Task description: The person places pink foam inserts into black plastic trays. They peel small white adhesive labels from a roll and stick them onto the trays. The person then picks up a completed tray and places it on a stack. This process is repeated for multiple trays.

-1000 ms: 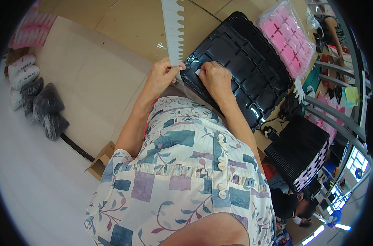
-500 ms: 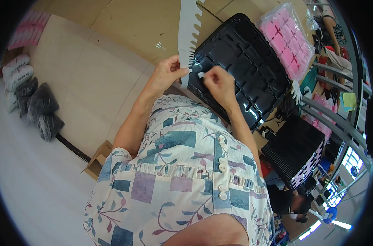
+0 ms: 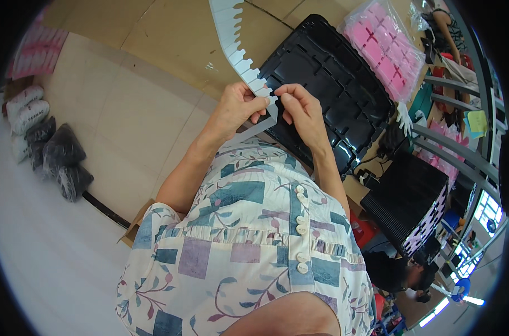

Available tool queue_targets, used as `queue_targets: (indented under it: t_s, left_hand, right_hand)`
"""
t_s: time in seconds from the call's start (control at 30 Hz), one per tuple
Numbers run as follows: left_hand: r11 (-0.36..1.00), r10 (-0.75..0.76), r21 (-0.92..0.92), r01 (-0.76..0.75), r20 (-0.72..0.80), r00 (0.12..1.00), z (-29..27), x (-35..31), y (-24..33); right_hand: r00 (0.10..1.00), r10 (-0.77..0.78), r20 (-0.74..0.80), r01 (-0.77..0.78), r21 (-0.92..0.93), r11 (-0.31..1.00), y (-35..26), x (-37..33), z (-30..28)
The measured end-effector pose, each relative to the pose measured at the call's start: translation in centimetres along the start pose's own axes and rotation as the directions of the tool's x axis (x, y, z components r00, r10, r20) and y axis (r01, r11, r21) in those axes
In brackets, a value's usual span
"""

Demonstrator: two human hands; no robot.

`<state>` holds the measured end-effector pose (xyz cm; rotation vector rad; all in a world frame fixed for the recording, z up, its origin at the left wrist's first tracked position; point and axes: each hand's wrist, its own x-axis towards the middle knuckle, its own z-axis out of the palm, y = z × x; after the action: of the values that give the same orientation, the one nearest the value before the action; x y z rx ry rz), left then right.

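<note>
A long white strip with tab-like pieces along one edge (image 3: 230, 42) hangs down from the top, its lower end folding toward my waist. My left hand (image 3: 237, 107) is closed on it, pinching it between thumb and fingers. At the tabbed edge, my right hand (image 3: 303, 115) has its thumb and index fingertip drawn together against a tab; whether a small piece is between them is hard to see. Under and beyond my right hand lies a black moulded plastic tray (image 3: 335, 73) with several shallow compartments.
Clear-wrapped pink moulded pieces (image 3: 383, 47) lie beyond the tray, on the right. A tall stack of black trays (image 3: 408, 196) stands at the right, near grey metal rails (image 3: 453, 157). Black bags (image 3: 64, 148) and white sacks (image 3: 29, 112) rest on the floor at left.
My right hand has come left to the strip's edge; earlier it was apart from it, holding a small white piece. The strip now slants and bends, showing its tabs turned toward me.
</note>
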<state>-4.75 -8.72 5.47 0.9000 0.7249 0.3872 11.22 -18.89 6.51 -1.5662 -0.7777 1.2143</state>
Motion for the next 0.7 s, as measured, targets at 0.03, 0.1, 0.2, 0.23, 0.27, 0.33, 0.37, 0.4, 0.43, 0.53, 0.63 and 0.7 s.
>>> queue_targets:
  t_s: [0.03,0.1,0.2,0.23,0.27,0.33,0.37,0.4,0.43,0.53,0.63,0.7]
  left_hand:
    - [0.999,0.025,0.021,-0.025,0.0,1.0,0.3,0.0,-0.1]
    - [0.996,0.055,0.068,-0.056,0.014,0.998,0.6,0.1,0.0]
    - [0.989,0.047,0.136,-0.052,0.037,0.998,1.1,0.1,0.4]
    - [0.988,0.031,0.153,-0.036,0.033,0.999,1.3,0.3,0.6]
    - [0.985,0.015,0.17,-0.02,0.028,0.999,1.5,0.4,0.6]
    - [0.973,0.049,0.226,-0.055,0.031,0.998,1.9,0.7,0.6]
    - [0.965,0.066,0.254,-0.073,0.033,0.997,2.1,0.8,0.5]
    - [0.984,0.031,0.177,-0.033,0.012,0.999,2.4,0.9,0.4]
    - [0.995,-0.005,0.099,0.006,-0.006,1.0,2.5,1.0,0.0]
    - [0.971,-0.12,-0.211,0.11,-0.034,0.992,3.0,1.6,-0.6]
    - [0.97,-0.121,-0.226,0.089,-0.133,0.984,3.4,1.9,-0.6]
    - [0.966,-0.006,0.256,0.032,-0.104,0.995,2.3,1.9,-0.3]
  right_hand:
    - [0.987,-0.15,-0.057,0.145,-0.079,0.986,0.8,0.2,0.4]
    - [0.984,-0.172,-0.054,0.164,-0.129,0.978,0.7,0.0,0.0]
    - [0.985,-0.166,-0.052,0.157,-0.144,0.977,0.0,-0.3,-0.7]
    - [0.986,-0.156,-0.052,0.148,-0.14,0.979,-0.3,-0.4,-0.9]
    - [0.981,-0.184,-0.058,0.17,-0.189,0.967,-0.5,-0.5,-1.0]
    - [0.968,-0.238,-0.076,0.207,-0.288,0.935,-0.8,-0.6,-1.3]
    - [0.936,-0.339,-0.091,0.28,-0.39,0.877,-0.8,-0.7,-1.2]
    - [0.895,-0.437,-0.093,0.342,-0.488,0.803,-0.9,-0.7,-0.8]
    - [0.843,-0.531,-0.083,0.391,-0.581,0.713,-1.0,-0.8,-0.6]
    - [0.583,-0.777,0.238,0.573,-0.798,0.186,-0.3,-0.3,-1.1]
    - [0.686,-0.713,0.147,0.602,-0.665,0.442,0.1,-0.3,-1.4]
    - [0.814,-0.579,-0.055,0.496,-0.452,0.741,-0.5,0.1,-2.3]
